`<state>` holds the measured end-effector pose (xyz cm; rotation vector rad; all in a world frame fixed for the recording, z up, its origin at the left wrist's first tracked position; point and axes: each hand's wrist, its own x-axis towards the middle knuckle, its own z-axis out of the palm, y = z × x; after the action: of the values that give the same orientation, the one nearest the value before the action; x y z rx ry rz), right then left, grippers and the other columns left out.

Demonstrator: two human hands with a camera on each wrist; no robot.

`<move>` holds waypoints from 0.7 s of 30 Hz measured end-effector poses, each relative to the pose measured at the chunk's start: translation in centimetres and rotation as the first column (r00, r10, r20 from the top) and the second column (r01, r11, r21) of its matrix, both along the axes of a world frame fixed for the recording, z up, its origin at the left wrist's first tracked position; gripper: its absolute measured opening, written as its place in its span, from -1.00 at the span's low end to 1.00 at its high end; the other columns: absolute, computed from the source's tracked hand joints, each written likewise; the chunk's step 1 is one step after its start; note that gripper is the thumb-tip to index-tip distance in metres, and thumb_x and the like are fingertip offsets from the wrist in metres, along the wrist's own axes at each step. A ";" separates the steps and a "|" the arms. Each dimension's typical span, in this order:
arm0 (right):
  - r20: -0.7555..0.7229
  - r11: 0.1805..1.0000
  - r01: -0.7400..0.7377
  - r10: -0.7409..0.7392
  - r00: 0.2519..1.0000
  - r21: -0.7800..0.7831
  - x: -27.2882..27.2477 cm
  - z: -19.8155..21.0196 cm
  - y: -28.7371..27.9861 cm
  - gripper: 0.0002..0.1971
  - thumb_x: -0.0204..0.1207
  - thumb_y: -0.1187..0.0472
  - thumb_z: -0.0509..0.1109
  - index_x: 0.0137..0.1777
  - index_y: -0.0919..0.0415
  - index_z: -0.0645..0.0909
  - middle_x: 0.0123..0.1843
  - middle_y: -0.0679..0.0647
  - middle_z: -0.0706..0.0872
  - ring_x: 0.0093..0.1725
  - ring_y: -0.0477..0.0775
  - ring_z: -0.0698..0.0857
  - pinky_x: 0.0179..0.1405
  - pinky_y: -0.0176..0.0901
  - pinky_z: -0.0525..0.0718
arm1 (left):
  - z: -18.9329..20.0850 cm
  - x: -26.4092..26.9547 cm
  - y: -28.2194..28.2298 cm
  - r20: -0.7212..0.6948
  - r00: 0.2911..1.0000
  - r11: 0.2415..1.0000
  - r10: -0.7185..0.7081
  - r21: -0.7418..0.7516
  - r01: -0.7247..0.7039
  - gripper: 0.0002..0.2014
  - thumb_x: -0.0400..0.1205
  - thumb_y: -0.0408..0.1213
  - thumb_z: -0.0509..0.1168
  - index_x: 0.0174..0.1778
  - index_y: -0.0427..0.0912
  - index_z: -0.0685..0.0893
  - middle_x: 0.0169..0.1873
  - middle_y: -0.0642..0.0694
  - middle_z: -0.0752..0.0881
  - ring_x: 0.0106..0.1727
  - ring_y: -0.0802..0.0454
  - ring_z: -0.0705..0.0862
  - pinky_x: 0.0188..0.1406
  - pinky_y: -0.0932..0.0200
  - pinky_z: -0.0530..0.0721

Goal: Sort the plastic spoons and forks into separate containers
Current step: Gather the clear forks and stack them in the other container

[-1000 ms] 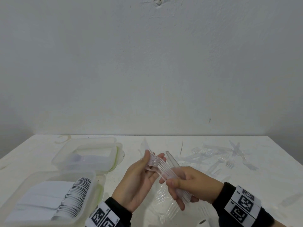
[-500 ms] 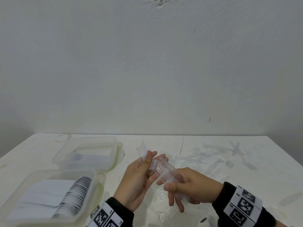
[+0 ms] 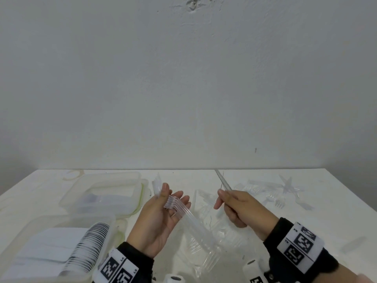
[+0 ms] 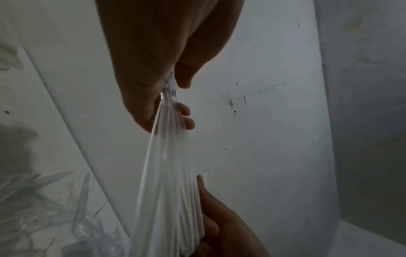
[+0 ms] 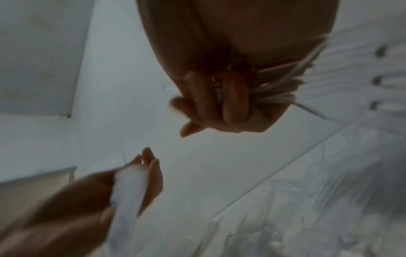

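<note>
White tabletop [image 3: 336, 225] carries everything, and two clear plastic containers sit at its left side. The near container [image 3: 24, 237], at the near-left corner, holds a packed row of white utensils standing on edge; whether these are spoons or forks cannot be told. The far container [image 3: 130, 178], just behind it, shows a few pale pieces lying flat inside. A heap of clear cutlery [image 3: 206, 213] lies near the middle of the near edge between the wrists, and loose clear forks [image 3: 279, 203] are scattered toward the far-right corner.

Above the heap, the left hand [image 3: 161, 219] pinches a nested stack of clear utensils [image 3: 183, 213] between thumb and fingers, the handles slanting down toward the near edge. The right hand [image 3: 238, 207], apart from the left, has its fingers curled tight round a few clear pieces [image 3: 223, 183], one handle poking up toward the far edge; the right wrist view shows several thin stems fanning from the fist.

Judged from this, the step in hand is gathering like pieces into bundles before dropping them off. The next move likely calls for squaring each bundle, checking its type, and carrying it left to the matching container without letting the slippery stack splay.
</note>
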<state>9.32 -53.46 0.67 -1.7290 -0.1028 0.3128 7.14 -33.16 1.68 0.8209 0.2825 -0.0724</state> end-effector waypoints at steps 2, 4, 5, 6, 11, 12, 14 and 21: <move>-0.087 0.984 0.050 -0.035 0.996 0.170 0.6 0.3 -0.2 -0.62 0.63 -0.06 0.24 -0.01 0.30 0.63 -0.51 -0.01 0.35 -0.55 -0.07 0.23 -0.54 -0.24 0.17 | -0.2 -0.2 -0.1 -0.026 0.999 0.999 -0.035 -0.011 0.035 -0.74 0.67 -0.18 0.26 -0.03 -0.36 0.53 -0.10 -0.32 0.69 -0.17 -0.20 0.81 -0.15 -0.13 0.82; -0.176 0.928 0.077 -0.013 0.984 0.364 1.0 0.7 -0.3 -0.56 0.52 -0.06 0.28 0.18 0.31 0.63 -0.41 0.04 0.43 -0.49 -0.04 0.28 -0.45 -0.18 0.23 | -0.5 -0.4 -0.2 -0.035 0.998 0.998 -0.061 -0.025 0.060 -0.74 0.66 -0.18 0.27 -0.06 -0.36 0.54 -0.18 -0.31 0.72 -0.23 -0.19 0.82 -0.23 -0.11 0.83; -0.207 0.897 0.088 0.003 0.978 0.432 1.2 0.8 -0.3 -0.50 0.45 -0.04 0.30 0.26 0.30 0.61 -0.36 0.07 0.49 -0.47 -0.03 0.33 -0.41 -0.16 0.27 | -0.7 -0.4 -0.3 -0.038 0.997 0.997 -0.070 -0.031 0.068 -0.74 0.66 -0.18 0.28 -0.07 -0.36 0.54 -0.19 -0.30 0.72 -0.24 -0.19 0.83 -0.25 -0.10 0.83; -0.226 0.875 0.096 0.016 0.974 0.475 1.4 0.8 -0.3 -0.46 0.39 -0.01 0.32 0.31 0.27 0.60 -0.30 0.09 0.54 -0.45 -0.03 0.38 -0.38 -0.15 0.31 | -0.8 -0.5 -0.3 -0.045 0.996 0.997 -0.075 -0.039 0.073 -0.74 0.65 -0.18 0.29 -0.06 -0.37 0.54 -0.18 -0.31 0.73 -0.23 -0.20 0.83 -0.25 -0.10 0.83; -0.214 0.781 0.154 -0.026 0.976 0.606 2.0 0.8 0.0 -0.55 0.47 0.14 0.30 0.33 0.31 0.57 -0.23 0.11 0.61 -0.36 -0.04 0.49 -0.28 -0.18 0.37 | -1.4 -0.7 -0.4 -0.070 0.994 0.995 -0.088 -0.043 0.085 -0.75 0.63 -0.19 0.30 -0.08 -0.37 0.56 -0.24 -0.30 0.76 -0.23 -0.22 0.82 -0.29 -0.10 0.83; -0.206 0.746 0.179 -0.057 0.977 0.642 2.1 0.7 0.0 -0.60 0.48 0.19 0.29 0.28 0.34 0.58 -0.24 0.11 0.61 -0.36 -0.05 0.51 -0.30 -0.20 0.42 | -1.6 -0.8 -0.4 -0.076 0.992 0.995 -0.096 -0.035 0.094 -0.75 0.62 -0.19 0.31 -0.07 -0.37 0.56 -0.26 -0.30 0.77 -0.23 -0.22 0.82 -0.31 -0.09 0.83; -0.209 0.678 0.232 -0.117 0.971 0.698 2.3 0.4 0.2 -0.76 0.54 0.27 0.27 0.14 0.35 0.63 -0.25 0.13 0.65 -0.36 -0.03 0.60 -0.34 -0.19 0.60 | -1.9 -1.0 -0.4 -0.090 0.989 0.993 -0.119 -0.016 0.118 -0.74 0.62 -0.20 0.32 -0.05 -0.38 0.56 -0.28 -0.30 0.78 -0.23 -0.23 0.82 -0.31 -0.09 0.83; -0.307 0.478 0.378 -0.223 0.925 0.793 2.1 0.3 1.0 -0.85 0.71 0.35 0.17 0.09 0.37 0.56 0.07 0.35 0.78 -0.02 0.26 0.82 0.05 0.26 0.72 | -2.1 -1.0 -1.0 -0.050 0.986 0.986 -0.158 0.050 0.161 -0.74 0.68 -0.22 0.25 -0.01 -0.42 0.54 -0.09 -0.40 0.81 -0.04 -0.32 0.82 -0.10 -0.12 0.82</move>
<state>11.43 -52.50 0.96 -0.6934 0.1642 0.0917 6.11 -34.17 -0.41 0.8956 0.2623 -0.2347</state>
